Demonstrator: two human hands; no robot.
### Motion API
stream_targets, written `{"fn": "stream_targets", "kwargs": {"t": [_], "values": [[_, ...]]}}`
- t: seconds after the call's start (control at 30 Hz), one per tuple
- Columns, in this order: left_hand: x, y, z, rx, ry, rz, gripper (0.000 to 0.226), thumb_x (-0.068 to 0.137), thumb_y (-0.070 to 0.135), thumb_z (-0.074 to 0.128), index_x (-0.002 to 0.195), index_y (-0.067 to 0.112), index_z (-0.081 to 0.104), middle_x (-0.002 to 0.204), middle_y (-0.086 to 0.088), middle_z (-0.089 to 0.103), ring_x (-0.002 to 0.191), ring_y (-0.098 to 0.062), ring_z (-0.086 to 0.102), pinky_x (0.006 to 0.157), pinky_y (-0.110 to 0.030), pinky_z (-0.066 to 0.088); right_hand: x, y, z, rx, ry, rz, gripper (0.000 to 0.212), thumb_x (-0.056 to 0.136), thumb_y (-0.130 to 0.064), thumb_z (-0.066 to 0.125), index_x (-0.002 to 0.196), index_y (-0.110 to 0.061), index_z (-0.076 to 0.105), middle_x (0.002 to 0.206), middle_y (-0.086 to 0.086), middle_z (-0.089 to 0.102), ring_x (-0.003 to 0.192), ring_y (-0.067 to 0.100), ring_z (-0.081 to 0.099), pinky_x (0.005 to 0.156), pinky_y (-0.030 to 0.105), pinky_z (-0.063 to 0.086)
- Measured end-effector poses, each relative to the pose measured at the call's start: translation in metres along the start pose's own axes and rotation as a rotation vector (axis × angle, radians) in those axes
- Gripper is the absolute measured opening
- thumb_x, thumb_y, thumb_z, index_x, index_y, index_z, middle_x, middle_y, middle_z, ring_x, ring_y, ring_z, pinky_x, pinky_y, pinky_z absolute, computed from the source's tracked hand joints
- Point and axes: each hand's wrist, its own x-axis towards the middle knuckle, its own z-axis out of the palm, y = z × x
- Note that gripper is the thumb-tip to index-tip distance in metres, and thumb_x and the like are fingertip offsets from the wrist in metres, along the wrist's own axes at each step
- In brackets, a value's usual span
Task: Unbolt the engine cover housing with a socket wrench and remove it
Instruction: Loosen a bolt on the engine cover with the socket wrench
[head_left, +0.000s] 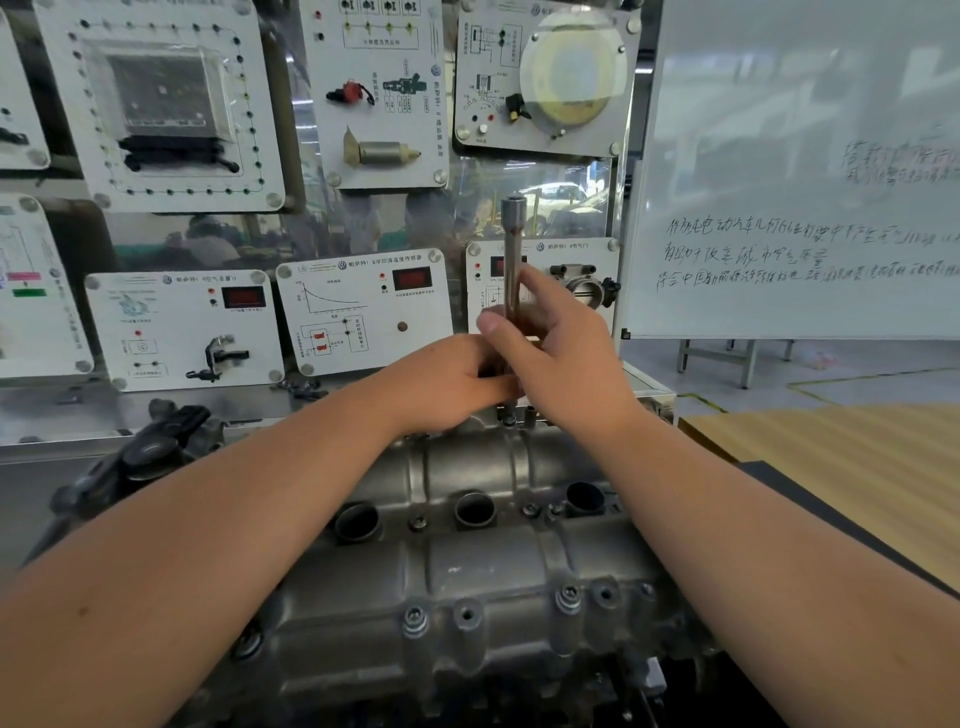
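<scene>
The grey cast engine cover housing lies in front of me, with three round plug wells along its middle and bolts along its near edge. A long steel socket wrench stands upright over the housing's far edge. My right hand grips its shaft, thumb across the front. My left hand is curled around the lower part of the tool, just above the housing. The tool's lower end is hidden behind both hands.
A training board with white sensor panels rises right behind the engine. A whiteboard with handwriting stands at the right. A wooden tabletop lies to the right, and a black engine part sits at the left.
</scene>
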Motion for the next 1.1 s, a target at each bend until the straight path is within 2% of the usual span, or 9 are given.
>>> {"fn": "stream_targets", "kwargs": {"t": [0.13,0.23,0.43,0.53,0.6,0.67,0.77,0.9,1.1], "values": [[-0.0003,0.0001,0.0003,-0.013,0.002,0.021,0.018,0.100,0.043,0.058,0.114,0.033,0.064,0.105,0.010,0.073,0.100,-0.008,0.067,0.096,-0.042,0.053,0.0010,0.0012,0.0005,-0.039,0.149,0.009,0.031,0.091,-0.024,0.071,0.122,-0.022,0.066,0.084,-0.020,0.064,0.086,-0.001,0.062,0.079,0.023,0.054],[-0.0010,-0.0030,0.0006,-0.055,0.004,0.003,0.026,0.102,0.045,0.055,0.114,0.024,0.066,0.104,0.003,0.074,0.100,-0.017,0.069,0.095,-0.050,0.052,0.0015,0.0020,-0.0016,-0.027,0.137,0.005,0.020,0.094,-0.021,0.066,0.114,-0.021,0.069,0.081,-0.010,0.067,0.076,0.008,0.064,0.076,0.031,0.054],[-0.0018,-0.0057,0.0000,-0.076,0.008,0.016,0.026,0.102,0.042,0.057,0.121,0.028,0.066,0.111,0.010,0.074,0.105,-0.006,0.067,0.099,-0.043,0.052,0.0004,0.0011,-0.0026,-0.047,0.080,-0.011,0.044,0.096,-0.027,0.065,0.139,-0.019,0.056,0.094,-0.006,0.073,0.086,0.008,0.068,0.082,0.032,0.056],[0.0006,-0.0052,0.0010,-0.036,0.018,0.027,0.020,0.099,0.044,0.060,0.118,0.037,0.062,0.111,0.014,0.072,0.103,-0.002,0.066,0.097,-0.039,0.053,-0.0005,0.0000,-0.0023,-0.067,0.113,-0.049,0.028,0.093,-0.024,0.069,0.119,-0.016,0.068,0.091,-0.003,0.071,0.087,0.009,0.065,0.082,0.031,0.054],[0.0006,-0.0052,0.0015,-0.056,0.033,0.019,0.023,0.099,0.042,0.061,0.116,0.028,0.065,0.109,0.007,0.074,0.103,-0.010,0.069,0.096,-0.044,0.053,-0.0011,-0.0003,-0.0021,-0.085,0.092,-0.083,0.010,0.096,-0.020,0.065,0.098,-0.012,0.069,0.079,0.000,0.068,0.076,0.010,0.060,0.071,0.030,0.051],[-0.0005,-0.0057,0.0016,-0.077,0.032,0.004,0.028,0.101,0.042,0.058,0.118,0.022,0.067,0.107,0.003,0.074,0.102,-0.013,0.069,0.096,-0.047,0.053,-0.0008,0.0015,-0.0024,-0.092,0.051,-0.069,0.014,0.100,-0.019,0.058,0.091,-0.009,0.064,0.075,0.002,0.066,0.072,0.015,0.060,0.068,0.035,0.051],[-0.0019,-0.0069,0.0010,-0.098,0.021,0.001,0.023,0.103,0.037,0.056,0.120,0.026,0.066,0.107,0.007,0.074,0.101,-0.010,0.069,0.097,-0.045,0.052,0.0002,0.0030,-0.0044,-0.076,0.034,-0.033,0.018,0.102,-0.020,0.050,0.112,-0.012,0.063,0.084,-0.001,0.072,0.080,0.017,0.068,0.075,0.041,0.055],[-0.0022,-0.0044,-0.0003,-0.094,0.015,0.018,0.026,0.101,0.038,0.059,0.122,0.024,0.065,0.108,0.003,0.074,0.104,-0.016,0.069,0.098,-0.049,0.052,-0.0008,0.0018,-0.0028,-0.046,0.034,-0.021,0.038,0.100,-0.026,0.057,0.138,-0.021,0.052,0.093,-0.014,0.073,0.087,0.005,0.068,0.075,0.019,0.053],[-0.0017,-0.0036,0.0014,-0.078,0.012,0.022,0.034,0.098,0.046,0.057,0.114,0.017,0.065,0.105,-0.009,0.073,0.101,-0.031,0.068,0.093,-0.057,0.051,-0.0005,0.0014,-0.0031,-0.122,0.070,-0.090,0.019,0.101,-0.022,0.056,0.089,-0.007,0.062,0.075,-0.002,0.066,0.069,0.015,0.060,0.069,0.038,0.050]]}}
